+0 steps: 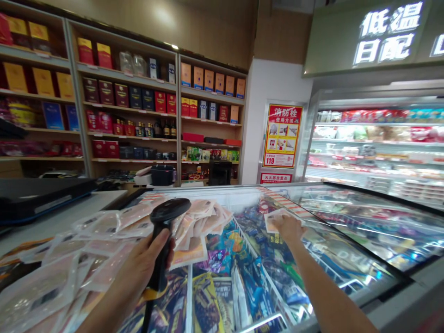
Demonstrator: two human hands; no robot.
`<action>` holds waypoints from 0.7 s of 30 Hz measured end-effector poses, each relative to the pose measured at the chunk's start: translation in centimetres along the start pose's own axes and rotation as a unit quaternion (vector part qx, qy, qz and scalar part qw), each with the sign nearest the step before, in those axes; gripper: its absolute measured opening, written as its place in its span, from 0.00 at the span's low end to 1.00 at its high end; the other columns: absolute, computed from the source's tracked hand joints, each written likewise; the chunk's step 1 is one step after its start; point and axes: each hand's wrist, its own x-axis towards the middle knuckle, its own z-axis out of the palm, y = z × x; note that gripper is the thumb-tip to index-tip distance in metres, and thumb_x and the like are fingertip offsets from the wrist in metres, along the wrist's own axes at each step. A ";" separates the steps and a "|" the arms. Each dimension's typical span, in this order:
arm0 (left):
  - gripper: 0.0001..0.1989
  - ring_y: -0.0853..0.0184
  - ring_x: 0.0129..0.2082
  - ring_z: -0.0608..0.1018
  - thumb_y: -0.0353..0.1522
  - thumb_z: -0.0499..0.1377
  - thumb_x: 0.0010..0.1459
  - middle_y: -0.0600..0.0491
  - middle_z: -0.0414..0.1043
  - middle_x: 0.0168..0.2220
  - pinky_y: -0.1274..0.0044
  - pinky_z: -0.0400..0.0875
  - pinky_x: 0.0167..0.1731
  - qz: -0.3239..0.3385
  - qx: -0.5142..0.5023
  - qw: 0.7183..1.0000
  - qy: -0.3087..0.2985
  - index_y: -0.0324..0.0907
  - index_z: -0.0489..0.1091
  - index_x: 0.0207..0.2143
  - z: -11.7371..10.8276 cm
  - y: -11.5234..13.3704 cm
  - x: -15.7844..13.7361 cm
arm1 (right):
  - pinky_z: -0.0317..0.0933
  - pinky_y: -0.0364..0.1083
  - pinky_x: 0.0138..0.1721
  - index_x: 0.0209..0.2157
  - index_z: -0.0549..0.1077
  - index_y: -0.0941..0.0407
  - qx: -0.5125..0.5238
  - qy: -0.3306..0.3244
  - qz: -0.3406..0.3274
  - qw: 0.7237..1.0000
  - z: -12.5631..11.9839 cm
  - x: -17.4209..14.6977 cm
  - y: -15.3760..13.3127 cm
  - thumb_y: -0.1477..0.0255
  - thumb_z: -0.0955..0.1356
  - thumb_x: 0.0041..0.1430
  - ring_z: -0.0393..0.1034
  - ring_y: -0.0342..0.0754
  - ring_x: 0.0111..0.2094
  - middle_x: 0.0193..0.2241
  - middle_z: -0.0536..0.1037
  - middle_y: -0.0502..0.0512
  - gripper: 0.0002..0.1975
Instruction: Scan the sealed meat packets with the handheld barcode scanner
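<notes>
My left hand (147,261) is wrapped around the handle of a black barcode scanner (169,209), its head tilted up and its cord hanging down. Stretched forward over the glass-topped freezer, my right hand (289,228) grips a flat, pale plastic packet (274,217) by its edge; the fingertips are partly hidden. Many similar flat packets (128,222) lie spread in an overlapping heap on the left, some behind the scanner. One packet with an orange printed edge (189,252) lies just right of the scanner handle.
Below the glass, the chest freezer (333,203) holds colourful bagged goods in wire compartments. A black flat device (41,196) rests on the left counter. Shelves of boxed goods (138,97) line the back wall, beside a red fire-hydrant poster (282,135). A lit refrigerated display (374,143) stands at right.
</notes>
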 end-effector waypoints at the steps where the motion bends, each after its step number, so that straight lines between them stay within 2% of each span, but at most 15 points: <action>1: 0.16 0.74 0.13 0.65 0.43 0.54 0.42 0.58 0.63 0.14 0.83 0.59 0.11 0.002 -0.001 1.000 0.001 0.39 0.64 0.27 0.0 -0.1 0.0 | 0.48 0.58 0.37 0.37 0.68 0.57 -0.005 0.008 -0.007 1.000 0.1 -0.1 0.0 0.55 0.60 0.43 0.57 0.59 0.41 0.37 0.68 0.63 0.24; 6: 0.17 0.73 0.12 0.65 0.44 0.55 0.40 0.58 0.63 0.14 0.83 0.57 0.10 -0.001 -0.005 1.000 0.000 0.40 0.63 0.26 0.1 -0.5 0.1 | 0.46 0.59 0.38 0.37 0.68 0.55 -0.011 0.040 -0.018 0.999 0.2 -0.7 -0.5 0.58 0.59 0.46 0.55 0.58 0.43 0.41 0.65 0.63 0.21; 10: 0.16 0.74 0.12 0.66 0.44 0.54 0.40 0.58 0.63 0.13 0.84 0.57 0.09 0.017 -0.008 1.000 0.022 0.39 0.62 0.23 0.3 -0.6 0.2 | 0.45 0.55 0.41 0.38 0.67 0.55 0.040 0.064 -0.085 0.994 -0.4 -2.0 -3.9 0.61 0.57 0.49 0.54 0.55 0.44 0.43 0.65 0.59 0.18; 15: 0.15 0.75 0.12 0.66 0.43 0.55 0.40 0.59 0.62 0.13 0.84 0.58 0.11 0.035 -0.006 0.999 0.018 0.39 0.61 0.20 0.3 -0.8 0.5 | 0.49 0.49 0.40 0.36 0.68 0.56 0.142 -0.021 -0.163 0.976 -1.3 -5.0 -10.6 0.59 0.56 0.49 0.58 0.52 0.42 0.38 0.69 0.58 0.20; 19: 0.16 0.75 0.11 0.64 0.44 0.54 0.40 0.59 0.61 0.12 0.84 0.56 0.10 0.036 0.004 0.999 -0.004 0.40 0.60 0.20 0.2 -1.3 0.8 | 0.52 0.51 0.37 0.35 0.69 0.56 0.174 -0.131 -0.134 0.967 -1.0 -6.7 -14.1 0.54 0.56 0.46 0.61 0.55 0.41 0.36 0.71 0.60 0.24; 21: 0.16 0.75 0.11 0.64 0.44 0.53 0.42 0.59 0.61 0.11 0.84 0.57 0.11 0.034 0.010 0.999 -0.027 0.40 0.60 0.20 0.4 -1.6 0.9 | 0.52 0.52 0.36 0.35 0.68 0.56 0.176 -0.152 -0.112 0.966 -0.6 -7.1 -14.9 0.53 0.58 0.43 0.61 0.56 0.40 0.36 0.71 0.61 0.25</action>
